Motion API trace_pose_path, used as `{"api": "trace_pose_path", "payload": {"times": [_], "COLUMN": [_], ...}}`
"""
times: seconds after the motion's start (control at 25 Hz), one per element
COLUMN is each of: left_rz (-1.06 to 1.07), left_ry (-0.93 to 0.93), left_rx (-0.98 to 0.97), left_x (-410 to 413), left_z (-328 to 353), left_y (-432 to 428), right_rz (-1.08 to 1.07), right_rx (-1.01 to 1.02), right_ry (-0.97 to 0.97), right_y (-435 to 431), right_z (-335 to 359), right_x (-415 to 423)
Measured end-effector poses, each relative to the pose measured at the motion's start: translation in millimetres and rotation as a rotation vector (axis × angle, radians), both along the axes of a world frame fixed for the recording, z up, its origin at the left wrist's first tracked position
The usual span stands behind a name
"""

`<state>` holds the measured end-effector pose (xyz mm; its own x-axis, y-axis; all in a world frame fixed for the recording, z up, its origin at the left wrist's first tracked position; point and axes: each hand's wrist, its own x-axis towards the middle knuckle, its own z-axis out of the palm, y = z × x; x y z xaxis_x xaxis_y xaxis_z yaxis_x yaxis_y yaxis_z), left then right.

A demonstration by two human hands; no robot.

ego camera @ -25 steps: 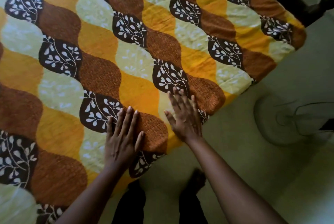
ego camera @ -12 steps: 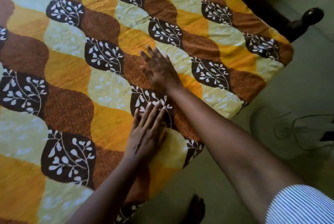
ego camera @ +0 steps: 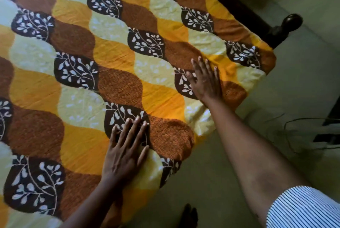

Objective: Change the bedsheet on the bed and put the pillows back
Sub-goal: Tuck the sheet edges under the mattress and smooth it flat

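A bedsheet (ego camera: 114,80) with a wavy pattern of brown, orange, pale yellow and dark leaf patches lies spread over the bed and fills most of the view. My left hand (ego camera: 125,150) presses flat on it near the front edge, fingers straight and together. Farther right, my right hand (ego camera: 206,80) lies flat on the sheet close to the bed's corner, fingers stretched out. Neither hand holds anything. No pillows are in view.
A dark wooden bed frame with a round knob post (ego camera: 290,23) stands at the bed's far right corner. A pale floor (ego camera: 303,89) lies to the right, with a fan base and cables (ego camera: 303,135) on it. My foot (ego camera: 187,216) shows below.
My right hand has slid across the sheet to the right, toward the bed's corner. My left hand has stayed flat near the front edge. The view has shifted toward the corner.
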<state>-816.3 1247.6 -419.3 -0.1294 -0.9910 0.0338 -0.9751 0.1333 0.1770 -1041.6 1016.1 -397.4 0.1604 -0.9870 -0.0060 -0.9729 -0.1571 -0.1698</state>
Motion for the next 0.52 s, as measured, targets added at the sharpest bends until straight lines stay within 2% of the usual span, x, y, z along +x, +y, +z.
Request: {"api": "trace_pose_path", "payload": {"times": [0.08, 0.2, 0.28, 0.4, 0.52], "left_rz": [0.02, 0.121, 0.121, -0.023, -0.181], "left_ry": [0.033, 0.176, 0.245, 0.289, 0.258], "left_rx": [0.032, 0.063, 0.034, 0.013, -0.047], "left_x": [-3, -21, -37, -61, -90], "left_z": [4, 27, 46, 72, 89], "left_y": [0, -7, -29, -96, -205], "right_rz": [-0.103, -0.205, -0.268, -0.318, -0.354], "right_rx": [0.009, 0.042, -0.019, -0.014, 0.023], "right_ry": [-0.082, -0.472, -0.623, -0.651, -0.663], "right_y": [15, 39, 46, 28, -33], "right_z": [8, 41, 68, 92, 88], "right_x": [-28, -69, -97, -124, -140]}}
